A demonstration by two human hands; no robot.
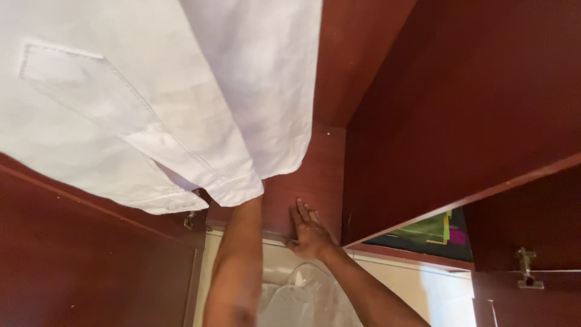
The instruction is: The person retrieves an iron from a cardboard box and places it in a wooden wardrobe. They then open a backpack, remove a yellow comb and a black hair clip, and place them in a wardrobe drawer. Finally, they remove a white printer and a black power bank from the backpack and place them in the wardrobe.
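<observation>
Right hand [310,233] lies flat and open against the wardrobe panel [315,175]; left hand, hidden behind the white shirt [151,103] at eleven o'clock, has an unreadable grip; shirt could slip.

Right hand [310,233] flat on wardrobe panel [315,175] beside white shirt [151,91].

A white shirt [163,97] is hanging across most of the opening and covering my left hand, so only my forearm is showing below its hem. My right hand [310,233] is lying flat against the wardrobe's back panel [315,175], squeezed into the narrow gap between my left forearm and the side wall [460,115], which is closing off everything to the right. Below both arms some room is opening over the pale plastic sheet [302,300], while the door [91,260] is blocking the left.
</observation>
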